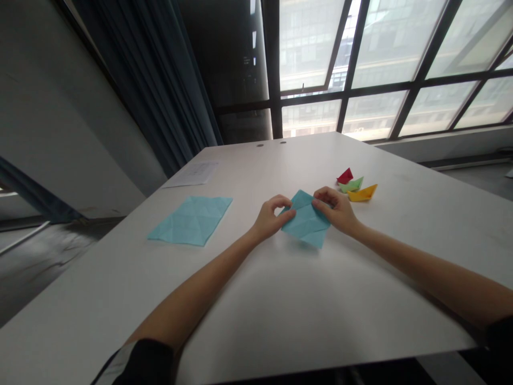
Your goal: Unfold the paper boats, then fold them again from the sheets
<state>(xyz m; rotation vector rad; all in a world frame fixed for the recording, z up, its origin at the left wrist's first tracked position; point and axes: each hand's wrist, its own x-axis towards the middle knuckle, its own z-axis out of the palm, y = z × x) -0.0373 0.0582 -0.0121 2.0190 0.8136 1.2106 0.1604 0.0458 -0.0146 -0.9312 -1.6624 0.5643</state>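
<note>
A folded light-blue sheet of paper point(306, 222) is held up just over the table, its creases visible and its lower corner pointing toward me. My left hand point(274, 216) pinches its left edge between thumb and fingers. On the opposite side, my right hand point(334, 207) grips the upper right edge, thumb on top. The fingers behind the paper are partly hidden. To the left lies a larger light-blue creased sheet point(190, 220), spread flat and touched by neither hand.
Three small folded paper boats, red point(345, 176), green point(351, 185) and yellow point(363, 193), stand just beyond my right hand. A printed white sheet point(192, 174) lies at the left edge of the white table point(256, 315). Past the table are a dark blue curtain point(160, 80) and windows.
</note>
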